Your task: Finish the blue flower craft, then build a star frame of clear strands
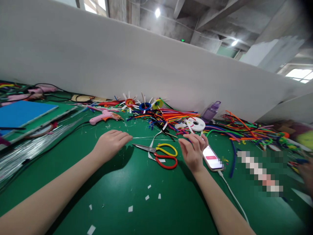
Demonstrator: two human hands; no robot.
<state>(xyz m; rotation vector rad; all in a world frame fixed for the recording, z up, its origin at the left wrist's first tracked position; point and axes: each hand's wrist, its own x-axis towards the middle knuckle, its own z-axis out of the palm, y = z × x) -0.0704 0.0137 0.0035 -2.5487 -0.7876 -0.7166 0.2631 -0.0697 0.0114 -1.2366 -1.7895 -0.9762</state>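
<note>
A thin, clear strand runs taut between my two hands, above the green table. My left hand has its fingers pressed together, with one end of the strand at the fingertips; its thumb is hidden. At the other end my right hand pinches the strand between thumb and fingers. Below and between the hands lie scissors with one yellow and one red handle, blades slightly apart and pointing left. White ribbon passes under the scissors. A lit phone lies just right of my right hand.
A pink glue gun rests at the back left with its cord trailing. Colourful pipe cleaners, a white ribbon roll and a purple bottle stand along the wall. White paper scraps lie in front. Another person's hand shows far right.
</note>
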